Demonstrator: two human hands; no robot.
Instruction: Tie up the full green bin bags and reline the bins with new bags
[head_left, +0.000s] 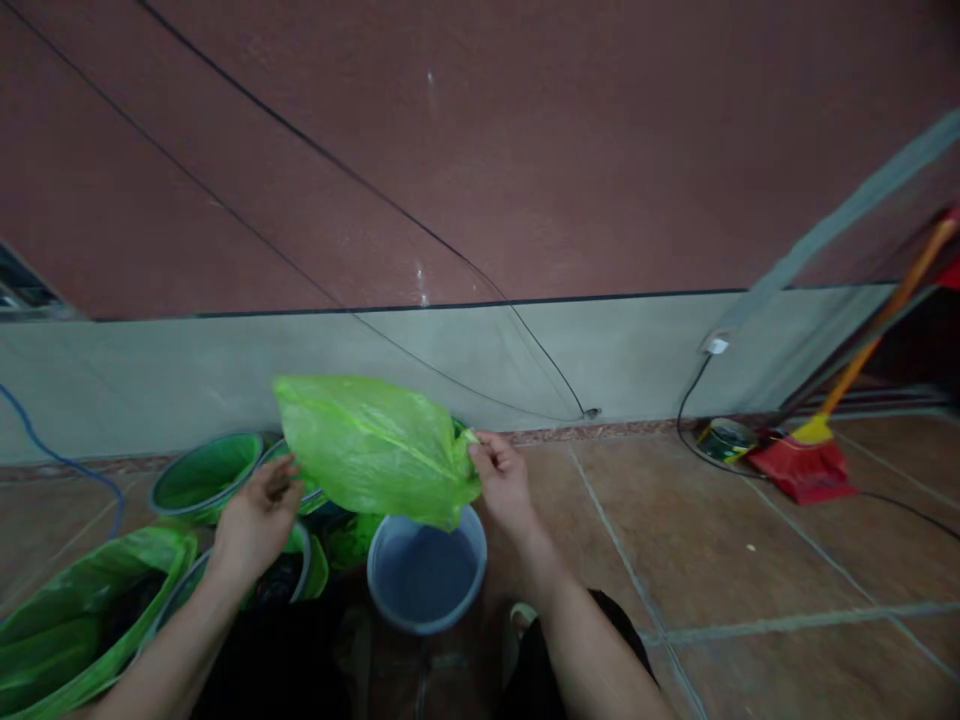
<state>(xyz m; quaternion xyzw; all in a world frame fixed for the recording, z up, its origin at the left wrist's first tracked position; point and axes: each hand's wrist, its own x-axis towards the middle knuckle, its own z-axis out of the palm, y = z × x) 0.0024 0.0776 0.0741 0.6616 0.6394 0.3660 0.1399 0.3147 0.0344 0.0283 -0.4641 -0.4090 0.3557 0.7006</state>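
A bright green plastic bag (367, 440) hangs spread out and puffed in the air. My right hand (506, 480) pinches its gathered right end between thumb and fingers. At the bag's left edge, my left hand (259, 515) has loosely bent fingers that are apart; they look close to the plastic without gripping it. Beneath the bag stands a grey-blue bucket (427, 585) on the floor between my feet, with no liner showing. The bag hides part of its far rim and some bins behind.
Several bins with green liners stand left, including a round bin (210, 475) by the wall and a large lined bin (45, 650). A red broom (806, 465) leans at right beside a can (724, 440). Black cables (540, 340) run down the wall (600, 150).
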